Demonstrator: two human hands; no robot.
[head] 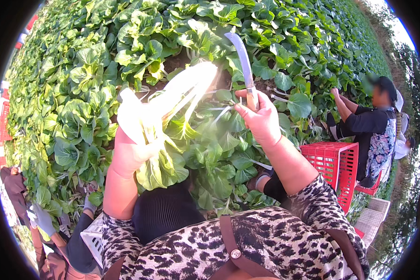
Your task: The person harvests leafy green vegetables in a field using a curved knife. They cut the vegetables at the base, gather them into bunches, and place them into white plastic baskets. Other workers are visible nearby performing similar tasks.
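Note:
My left hand [134, 152] grips a head of leafy greens with thick white stalks, like bok choy [185, 87]. Its stalks glare in the sun and point up and to the right, while its leaves hang below my fingers. In my right hand [260, 119] is a curved harvesting knife [245, 63] with a wooden handle, its blade pointing up and away from me. Between thumb and fingers of that hand a thin stalk or leaf bit seems pinched too. Loose cut leaves [217, 168] lie on the ground between my arms.
Dense rows of leafy plants [87, 108] fill the field ahead. A red plastic crate [322, 157] stands at my right, near a seated person [371, 122]. At lower left, a gloved person [45, 220] works beside a white crate [92, 238]. Red crates [3, 122] line the far left.

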